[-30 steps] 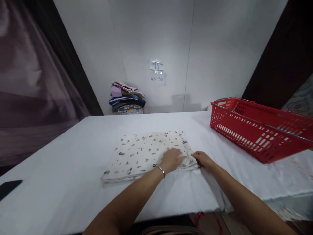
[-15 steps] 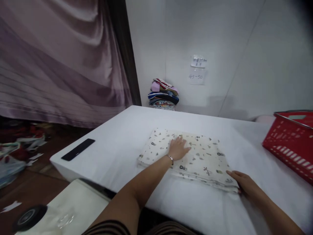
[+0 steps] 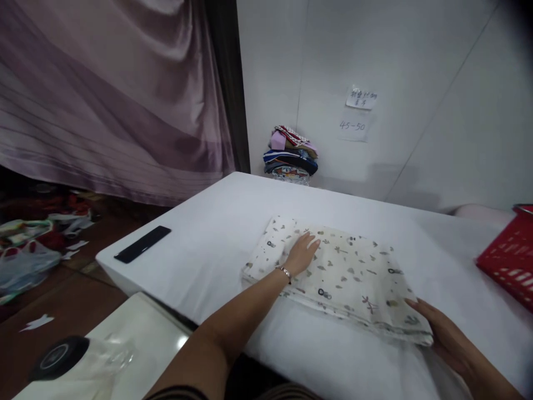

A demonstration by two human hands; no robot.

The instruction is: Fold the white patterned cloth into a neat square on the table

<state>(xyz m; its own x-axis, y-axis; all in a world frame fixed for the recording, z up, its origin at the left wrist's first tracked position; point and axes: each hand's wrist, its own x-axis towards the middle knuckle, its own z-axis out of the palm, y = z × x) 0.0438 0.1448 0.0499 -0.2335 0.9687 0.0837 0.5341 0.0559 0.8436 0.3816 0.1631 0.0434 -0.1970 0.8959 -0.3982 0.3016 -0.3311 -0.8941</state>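
A folded white cloth [image 3: 350,272] with small grey, green and black motifs lies in several layers on the white table [image 3: 204,244]. My left hand [image 3: 300,255], with a bracelet at the wrist, rests on the left part of the cloth, palm down and fingers stretched out. At the cloth's right edge is my right hand [image 3: 443,328]. Its thumb lies on top near the corner, and the other fingers go round the edge, partly hidden.
A dark panel [image 3: 142,244] is set in the table's left side. To the right stands a red basket [image 3: 510,258]. Folded fabrics [image 3: 290,153] are stacked by the wall beyond the table. A pale surface at lower left bears a black round object [image 3: 60,358] and clear plastic.
The view has turned a little, so the scene sits further right. My left hand stays on the cloth, its fingers slightly raised and closer together. My right hand remains at the right edge.
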